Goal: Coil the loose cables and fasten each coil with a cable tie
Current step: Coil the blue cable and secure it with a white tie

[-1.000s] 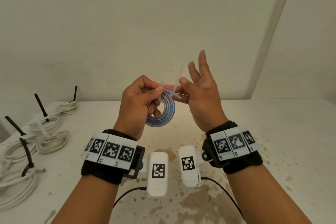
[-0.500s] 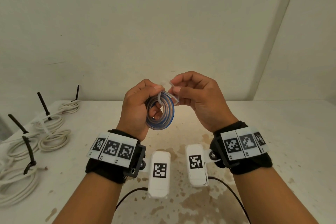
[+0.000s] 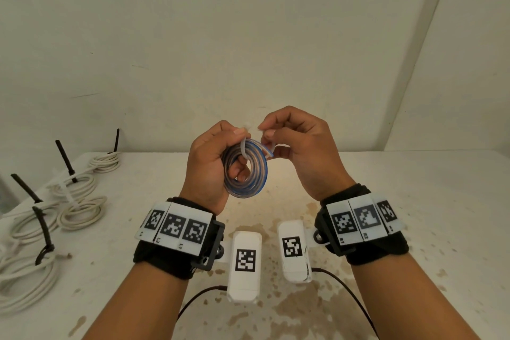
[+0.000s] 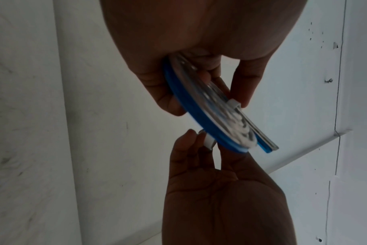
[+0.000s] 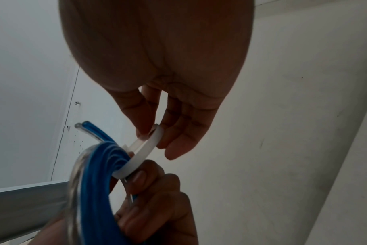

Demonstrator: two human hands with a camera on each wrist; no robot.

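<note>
Closed from splayed: right hand [image 3: 296,146] pinching cable tie [image 5: 144,150] | left hand [image 3: 214,163] gripping coil [image 3: 245,171] | tail seemingly unthreaded; slipping would unwind coil

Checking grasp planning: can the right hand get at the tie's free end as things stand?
Probably yes. The right hand already pinches the white cable tie beside the blue coil, which the left hand holds up off the table; nothing blocks it.
</note>
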